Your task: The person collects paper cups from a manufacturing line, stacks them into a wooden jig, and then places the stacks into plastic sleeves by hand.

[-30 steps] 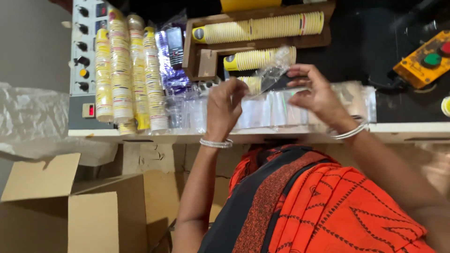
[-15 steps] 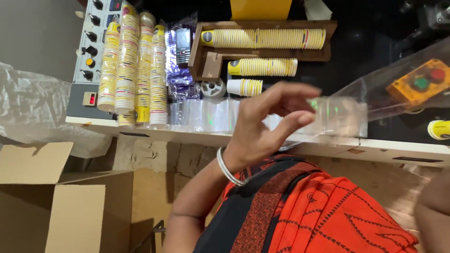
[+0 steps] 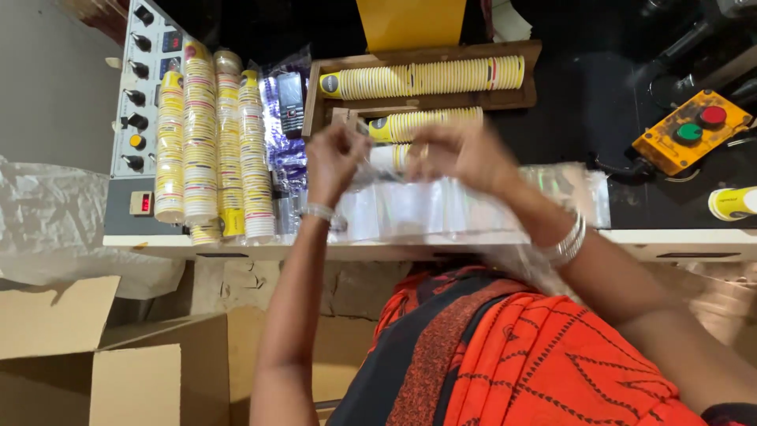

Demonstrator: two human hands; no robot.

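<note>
Seen from above, a person in an orange and black garment stands at a white bench (image 3: 441, 241). Both hands are raised over the bench's middle and blurred by motion. The left hand (image 3: 335, 158) and right hand (image 3: 461, 154) are each closed in a pinch on the top of a thin clear bag (image 3: 441, 209), which hangs between them and drapes down onto the bench edge. Exactly how the fingers lie cannot be told through the blur.

Just beyond the hands sits a wooden tray (image 3: 426, 99) with rows of yellow paper cups lying on their sides. Left of the hands, tall cup stacks (image 3: 213, 142) stand upright against a grey control panel (image 3: 142, 95), with a phone (image 3: 290, 102) in plastic beside them. Far right on the bench is an orange button box (image 3: 686, 130) and one loose cup (image 3: 729, 203). Below the bench, to the left, is an open cardboard box (image 3: 102, 371).

Likely risks: the film looks slippery and flimsy, so a loose pinch could let the bag slide off the bench toward the floor. Pulling the two sides apart too hard could tear it. The left elbow works close to the cup stacks, and a wide swing could topple them.
</note>
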